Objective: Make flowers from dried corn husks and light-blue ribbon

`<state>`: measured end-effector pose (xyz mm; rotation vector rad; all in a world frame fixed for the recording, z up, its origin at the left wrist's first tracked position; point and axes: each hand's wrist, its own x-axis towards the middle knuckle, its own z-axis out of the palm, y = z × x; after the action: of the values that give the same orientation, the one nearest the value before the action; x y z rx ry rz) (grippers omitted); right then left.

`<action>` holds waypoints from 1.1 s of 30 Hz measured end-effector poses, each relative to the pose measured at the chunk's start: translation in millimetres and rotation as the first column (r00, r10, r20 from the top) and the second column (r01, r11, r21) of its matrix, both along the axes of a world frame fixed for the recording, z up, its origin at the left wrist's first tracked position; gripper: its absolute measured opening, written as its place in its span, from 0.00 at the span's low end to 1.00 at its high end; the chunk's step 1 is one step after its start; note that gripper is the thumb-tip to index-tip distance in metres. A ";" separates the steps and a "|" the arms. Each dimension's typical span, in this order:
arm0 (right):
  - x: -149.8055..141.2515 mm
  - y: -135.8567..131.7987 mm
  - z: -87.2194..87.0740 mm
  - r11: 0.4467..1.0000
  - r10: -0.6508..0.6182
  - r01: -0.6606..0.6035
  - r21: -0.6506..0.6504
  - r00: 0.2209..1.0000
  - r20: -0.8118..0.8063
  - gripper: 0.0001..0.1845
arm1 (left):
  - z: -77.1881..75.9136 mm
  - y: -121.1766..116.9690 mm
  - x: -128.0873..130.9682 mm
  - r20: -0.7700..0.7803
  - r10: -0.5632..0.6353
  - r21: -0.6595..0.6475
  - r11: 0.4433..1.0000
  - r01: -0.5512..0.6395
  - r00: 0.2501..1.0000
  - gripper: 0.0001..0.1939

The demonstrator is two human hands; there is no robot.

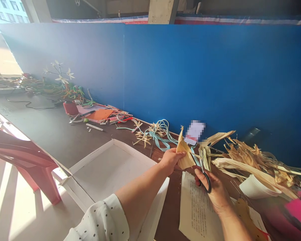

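Note:
A pale yellow, dried corn husk (185, 154) is pinched between the thumb and fingers of my left hand (171, 160), its narrow tip pointing up. My right hand (212, 187) grips a pair of scissors (207, 183) by the dark handles. The blades point up and away, just right of the husk's lower edge; whether they touch it I cannot tell. Under my hands lies a printed sheet (194, 207). Beyond the scissors is a bundle of dried husk strips (205, 154), with a larger heap of dry husks (251, 157) to the right.
A shallow white box lid (90, 160) lies left of my arm. Behind it are husk flowers (142, 135), light blue ribbon (160, 142), orange paper (100, 114) and a red spool (70, 108). A white cup (259, 186) lies tipped at right. A blue panel (203, 73) backs the table; a red chair (40, 170) stands left.

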<state>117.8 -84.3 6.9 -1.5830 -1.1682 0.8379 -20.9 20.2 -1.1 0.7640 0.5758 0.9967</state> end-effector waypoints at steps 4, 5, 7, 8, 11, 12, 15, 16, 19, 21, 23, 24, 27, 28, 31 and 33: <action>9.4 3.4 -3.5 0.997 -0.079 0.079 0.005 0.997 -0.028 0.23 | 2.5 -4.2 0.1 -0.082 -0.034 0.039 0.999 0.038 0.996 0.23; 11.5 4.2 -4.5 0.997 -0.079 0.079 0.005 0.996 -0.038 0.24 | 2.8 -5.4 0.7 -0.106 -0.040 0.050 0.998 0.045 0.994 0.22; 14.5 5.4 -6.1 0.998 -0.062 0.064 0.017 0.995 -0.077 0.27 | 2.9 -8.0 2.7 -0.153 -0.037 0.071 0.996 0.048 0.987 0.20; 15.1 5.9 -6.5 0.998 -0.049 0.053 0.028 0.993 -0.104 0.28 | 2.9 -9.4 3.8 -0.176 -0.026 0.085 0.996 0.042 0.984 0.19; 14.1 6.3 -5.7 0.998 -0.031 0.042 0.055 0.983 -0.180 0.28 | 3.6 -13.7 6.6 -0.261 0.023 0.139 0.990 0.015 0.965 0.13; 13.4 6.2 -5.3 0.997 -0.028 0.041 0.058 0.979 -0.201 0.28 | 4.2 -15.1 7.2 -0.288 0.032 0.156 0.988 0.014 0.957 0.11; 13.9 6.1 -7.0 0.996 -0.037 0.053 0.065 0.973 -0.226 0.27 | 6.3 -18.3 7.7 -0.344 0.017 0.178 0.983 0.047 0.939 0.10; 15.3 6.3 -8.9 0.996 -0.050 0.066 0.066 0.974 -0.219 0.26 | 6.7 -18.8 7.6 -0.354 0.008 0.181 0.982 0.061 0.935 0.10; 21.8 8.6 -16.8 0.991 -0.106 0.120 0.063 0.975 -0.195 0.25 | 6.2 -19.3 7.3 -0.381 -0.004 0.198 0.976 0.085 0.925 0.11; 25.4 10.6 -21.1 0.989 -0.116 0.133 0.072 0.973 -0.202 0.25 | 5.1 -19.1 7.1 -0.394 -0.006 0.206 0.974 0.095 0.919 0.11; 26.4 11.6 -22.0 0.989 -0.103 0.122 0.079 0.971 -0.215 0.24 | 4.6 -19.0 6.8 -0.391 -0.018 0.203 0.973 0.105 0.920 0.12; 25.8 11.5 -21.2 0.991 -0.092 0.112 0.080 0.972 -0.218 0.24 | 4.9 -19.1 6.5 -0.382 -0.029 0.197 0.974 0.112 0.924 0.13; 21.5 9.8 -15.6 0.993 -0.065 0.084 0.080 0.973 -0.222 0.21 | 7.2 -19.7 5.4 -0.334 -0.080 0.163 0.977 0.141 0.939 0.15; 20.1 9.1 -13.8 0.993 -0.062 0.083 0.085 0.973 -0.224 0.21 | 8.0 -19.7 5.1 -0.318 -0.092 0.152 0.977 0.147 0.944 0.15; 18.6 8.8 -11.7 0.990 -0.077 0.104 0.098 0.967 -0.242 0.21 | 8.7 -18.8 4.9 -0.272 -0.101 0.123 0.983 0.139 0.957 0.17; 20.0 9.8 -13.3 0.988 -0.095 0.122 0.098 0.965 -0.245 0.22 | 7.3 -17.2 5.5 -0.225 -0.115 0.107 0.984 0.142 0.968 0.19</action>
<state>137.8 -74.5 -6.3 -1.3973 -0.9307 0.8507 -15.4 3.0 6.2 1.0161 0.6492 0.8387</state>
